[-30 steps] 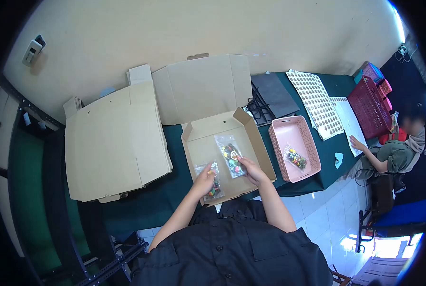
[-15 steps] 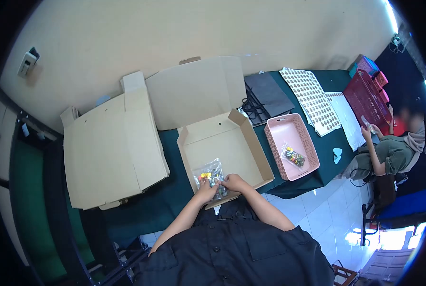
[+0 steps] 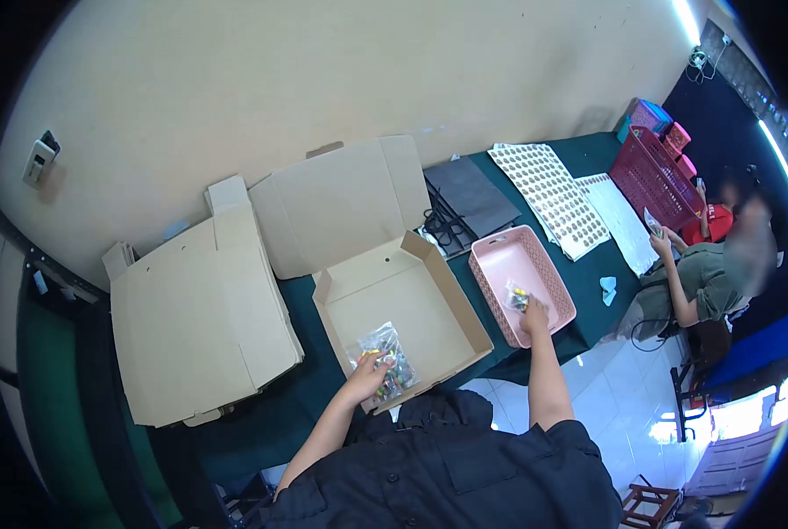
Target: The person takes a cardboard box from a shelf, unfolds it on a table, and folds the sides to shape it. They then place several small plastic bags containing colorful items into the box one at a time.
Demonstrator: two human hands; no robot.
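Observation:
An open cardboard box (image 3: 411, 300) lies before me on the dark green cloth. In its near left corner are clear plastic packets (image 3: 395, 363) with colourful contents. My left hand (image 3: 365, 379) rests on them, fingers bent over their left side; whether it grips them is unclear. To the right, my right hand (image 3: 535, 317) is inside the pink basket (image 3: 564, 291), its fingers closed on a small clear packet (image 3: 516, 296) with yellow and dark contents.
Flattened cardboard (image 3: 200, 317) is stacked at the left. Behind the basket lie black paper bags (image 3: 478, 198) and sticker sheets (image 3: 552, 194). A maroon basket (image 3: 654, 176) stands far right, near a seated person (image 3: 707, 273) holding a packet and another person in red (image 3: 711, 222).
My right hand has moved from the box into the pink basket and taken hold of the packet there. My left hand stays at the packets in the box. The view has shifted slightly.

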